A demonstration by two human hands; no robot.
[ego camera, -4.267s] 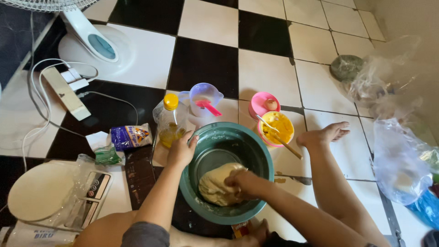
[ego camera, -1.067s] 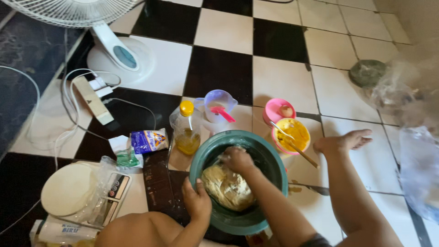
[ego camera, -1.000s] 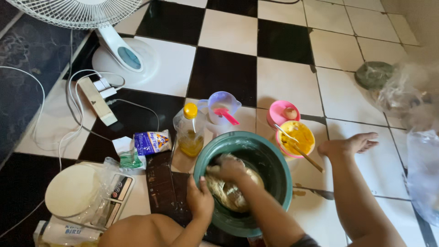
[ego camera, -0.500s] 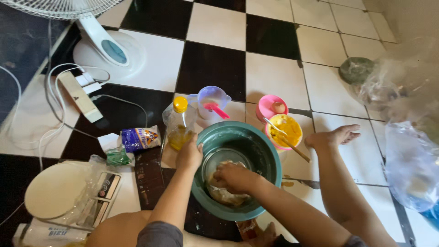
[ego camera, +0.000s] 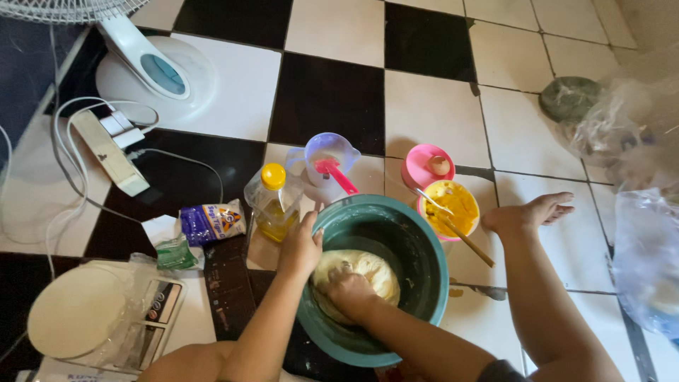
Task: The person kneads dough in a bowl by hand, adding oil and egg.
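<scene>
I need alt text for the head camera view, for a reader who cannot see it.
A person seated on a checkered tile floor presses the right hand into pale dough inside a green bowl while the left hand grips its rim. An oil bottle, a measuring jug and a bowl of yellow batter stand behind.

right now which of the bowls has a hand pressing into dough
The big teal bowl: the right hand kneads dough inside it. The pink and yellow bowls sit untouched.
</scene>
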